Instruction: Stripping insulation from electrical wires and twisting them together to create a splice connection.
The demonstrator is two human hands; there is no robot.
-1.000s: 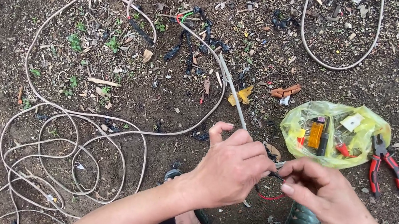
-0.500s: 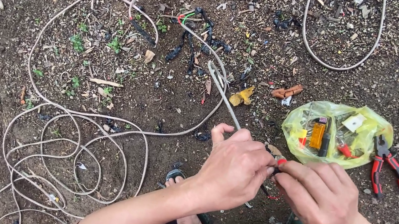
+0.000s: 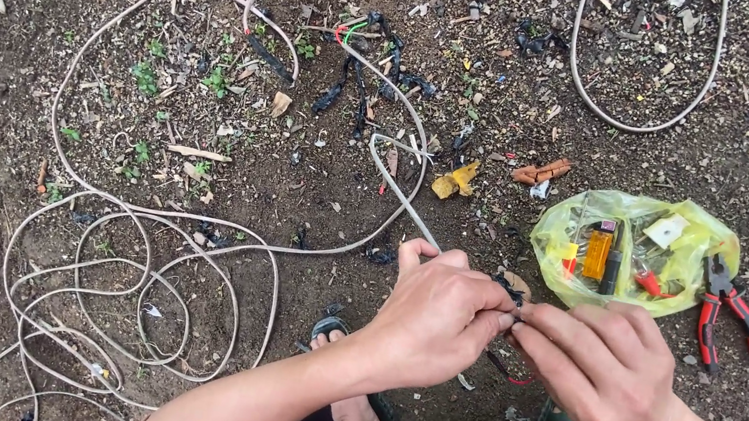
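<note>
Both hands meet over bare ground, just in front of the person's sandalled feet. The left hand [image 3: 438, 318] is closed around the near end of a pale cable [image 3: 397, 199], thumb raised and fingers curled over it. The right hand [image 3: 607, 366] pinches the same end with its fingertips pressed against those of the left hand; what lies between them is hidden, though a thin red wire [image 3: 517, 377] loops out just below the join.

From the hands the cable runs away toward a kink, then on to loose coils [image 3: 126, 301] lying to the left of the hands. A yellow plastic bag [image 3: 632, 249] of small parts sits just beyond the right hand, and red-handled pliers [image 3: 728, 310] lie against the bag's far right side.

Risks, as judged:
- The fine conductors are worked bare-handed; a sharp strand end could prick a fingertip.
- The cable's kink ahead of the hands may spring or twist and pull the end out of the pinch.
- Loose soil and litter under the hands could foul the exposed end if it drops.
- The coils left of the hands lie near the feet and could snag them.
</note>
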